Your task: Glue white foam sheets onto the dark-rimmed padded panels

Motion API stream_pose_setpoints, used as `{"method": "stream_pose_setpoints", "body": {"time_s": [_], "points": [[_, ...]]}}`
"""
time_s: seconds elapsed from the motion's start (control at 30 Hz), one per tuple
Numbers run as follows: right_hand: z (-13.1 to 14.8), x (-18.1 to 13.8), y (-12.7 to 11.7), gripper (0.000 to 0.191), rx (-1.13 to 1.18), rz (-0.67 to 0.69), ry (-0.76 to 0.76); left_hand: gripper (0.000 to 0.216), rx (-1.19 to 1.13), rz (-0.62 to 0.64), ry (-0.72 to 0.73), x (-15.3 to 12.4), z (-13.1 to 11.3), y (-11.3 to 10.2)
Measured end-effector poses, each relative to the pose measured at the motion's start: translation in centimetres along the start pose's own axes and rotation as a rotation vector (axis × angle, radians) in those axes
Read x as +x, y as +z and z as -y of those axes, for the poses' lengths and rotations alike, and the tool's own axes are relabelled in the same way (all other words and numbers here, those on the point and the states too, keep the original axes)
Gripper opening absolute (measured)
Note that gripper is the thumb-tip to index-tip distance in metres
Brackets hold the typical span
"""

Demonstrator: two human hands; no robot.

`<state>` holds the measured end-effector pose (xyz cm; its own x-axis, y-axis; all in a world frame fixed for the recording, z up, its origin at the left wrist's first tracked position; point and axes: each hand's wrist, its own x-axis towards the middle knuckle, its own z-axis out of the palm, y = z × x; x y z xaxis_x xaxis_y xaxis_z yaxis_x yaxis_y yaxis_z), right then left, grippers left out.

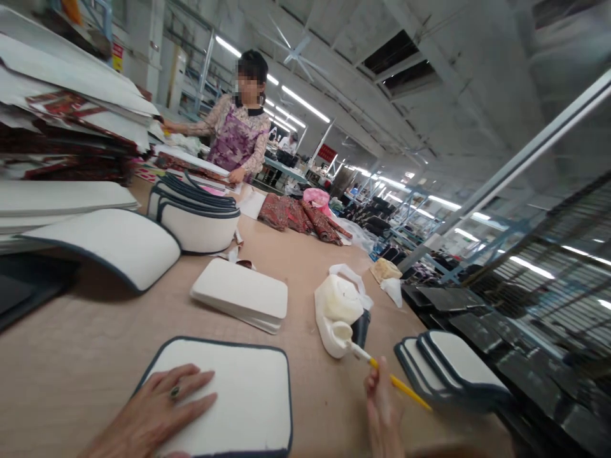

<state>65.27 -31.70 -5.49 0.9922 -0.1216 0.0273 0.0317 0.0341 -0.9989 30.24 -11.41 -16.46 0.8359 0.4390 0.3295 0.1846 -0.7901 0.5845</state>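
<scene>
Dipping a yellow brush (398,383), pinched in right hand (382,413) fingers, into the glue jug (337,315) mid-table; left hand (157,410) lies flat, fingers spread, on the white panel (238,394) at the near edge, likely awaiting glue.

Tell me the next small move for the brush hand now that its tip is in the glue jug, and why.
Probably lift the yellow brush out of the white jug and carry it left to the white panel. The right hand has the brush tip at the jug's opening, while the left hand lies flat on the panel, pinning it, and the panel's face looks bare.
</scene>
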Motion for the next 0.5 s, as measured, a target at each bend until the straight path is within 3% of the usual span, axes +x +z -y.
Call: {"method": "stream_pose_setpoints", "body": {"time_s": [0.17,0.27,0.37,0.5], "points": [[0.8,-0.6,-3.1,0.031,0.032,-0.092,0.025,0.063,-0.025,0.185,0.037,0.6,-1.2,-3.7],[3.3,-1.3,-3.4,0.031,0.097,0.108,-0.029,0.059,-0.072,0.289,0.041,1.1,-1.6,-5.0],[5.3,-3.9,0.2,0.024,0.18,0.36,0.034,0.061,-0.109,0.35,0.017,1.1,-2.0,-5.5],[6.0,-9.6,8.6,0.02,0.42,0.598,0.235,0.048,-0.094,0.405,-0.034,2.0,-3.5,-6.2]]}}
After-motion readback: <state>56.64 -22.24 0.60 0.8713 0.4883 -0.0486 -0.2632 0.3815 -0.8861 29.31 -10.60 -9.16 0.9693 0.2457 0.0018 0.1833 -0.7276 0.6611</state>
